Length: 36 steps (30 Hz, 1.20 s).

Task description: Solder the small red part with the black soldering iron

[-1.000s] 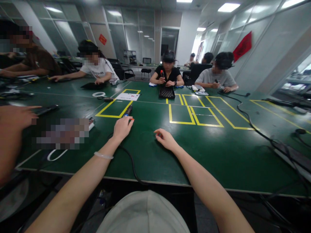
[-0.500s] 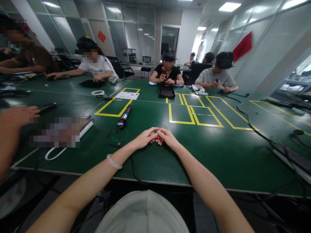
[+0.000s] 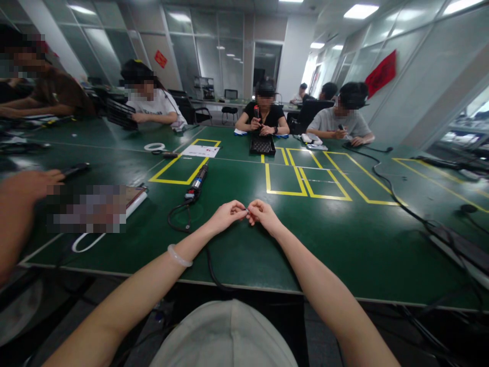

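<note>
My left hand (image 3: 225,215) and my right hand (image 3: 263,215) meet fingertip to fingertip over the green table (image 3: 344,239), just in front of me. Both are pinched together on a tiny thing between the fingertips; it is too small to name. An electric screwdriver (image 3: 197,183) with a black cable lies on the table a little beyond my left hand, by a yellow-taped rectangle (image 3: 186,163). A pale bangle sits on my left wrist.
A black tray (image 3: 262,145) stands at the table's far middle, before a seated person. More people sit around the far and left sides. Another person's hand (image 3: 26,184) rests at the left. Black cables (image 3: 401,199) run along the right. A white sheet (image 3: 201,151) lies far left.
My left hand has left the screwdriver and come to meet my right hand in front of me. A person at the far left has lifted a black tray off the table.
</note>
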### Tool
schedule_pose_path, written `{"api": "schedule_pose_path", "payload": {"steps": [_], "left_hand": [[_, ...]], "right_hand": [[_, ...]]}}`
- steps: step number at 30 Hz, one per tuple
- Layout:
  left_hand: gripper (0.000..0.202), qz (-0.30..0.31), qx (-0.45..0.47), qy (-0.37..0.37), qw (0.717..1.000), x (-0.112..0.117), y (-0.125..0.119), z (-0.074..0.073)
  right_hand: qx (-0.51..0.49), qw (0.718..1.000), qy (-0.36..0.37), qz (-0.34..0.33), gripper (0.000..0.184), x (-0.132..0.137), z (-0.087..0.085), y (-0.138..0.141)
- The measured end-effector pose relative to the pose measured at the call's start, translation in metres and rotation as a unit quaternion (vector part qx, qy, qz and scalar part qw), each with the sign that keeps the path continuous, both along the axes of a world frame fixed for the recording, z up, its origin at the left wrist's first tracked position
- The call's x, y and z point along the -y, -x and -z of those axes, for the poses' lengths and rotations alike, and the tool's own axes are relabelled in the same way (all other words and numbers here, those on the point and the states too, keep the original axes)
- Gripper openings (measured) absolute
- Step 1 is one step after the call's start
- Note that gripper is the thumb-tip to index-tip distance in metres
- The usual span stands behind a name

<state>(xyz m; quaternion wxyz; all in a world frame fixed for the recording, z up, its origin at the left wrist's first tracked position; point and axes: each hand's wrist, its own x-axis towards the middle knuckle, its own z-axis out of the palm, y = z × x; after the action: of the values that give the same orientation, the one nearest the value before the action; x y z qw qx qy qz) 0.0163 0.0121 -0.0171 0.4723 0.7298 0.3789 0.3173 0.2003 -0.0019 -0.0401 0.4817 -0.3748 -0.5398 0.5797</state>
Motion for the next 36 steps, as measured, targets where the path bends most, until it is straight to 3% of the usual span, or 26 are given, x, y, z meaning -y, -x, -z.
{"api": "schedule_pose_path", "payload": {"steps": [7,18,27,31,34,36], "left_hand": [[0.035,0.009,-0.013,-0.024,1.0,-0.001,0.002,-0.001],[0.02,0.014,-0.052,-0.157,0.986,0.006,0.007,-0.014],[0.02,0.034,-0.083,-0.187,0.978,0.003,0.011,-0.012],[0.026,-0.04,-0.161,-0.251,0.954,-0.01,0.024,-0.013],[0.036,-0.165,-0.281,-0.312,0.892,-0.022,0.043,-0.02],[0.045,-0.255,-0.357,-0.312,0.843,-0.029,0.059,-0.025]], "right_hand": [[0.036,0.997,-0.062,0.021,0.037,0.001,-0.001,0.002],[-0.003,1.0,0.018,-0.021,0.038,0.005,-0.005,-0.002],[0.01,1.0,-0.002,-0.008,0.036,0.004,-0.004,-0.003],[0.005,1.0,-0.001,0.01,0.038,0.003,-0.004,-0.004],[0.008,1.0,0.001,0.016,0.037,0.002,-0.003,-0.004],[0.009,1.0,0.001,0.015,0.036,0.002,-0.002,-0.003]]}}
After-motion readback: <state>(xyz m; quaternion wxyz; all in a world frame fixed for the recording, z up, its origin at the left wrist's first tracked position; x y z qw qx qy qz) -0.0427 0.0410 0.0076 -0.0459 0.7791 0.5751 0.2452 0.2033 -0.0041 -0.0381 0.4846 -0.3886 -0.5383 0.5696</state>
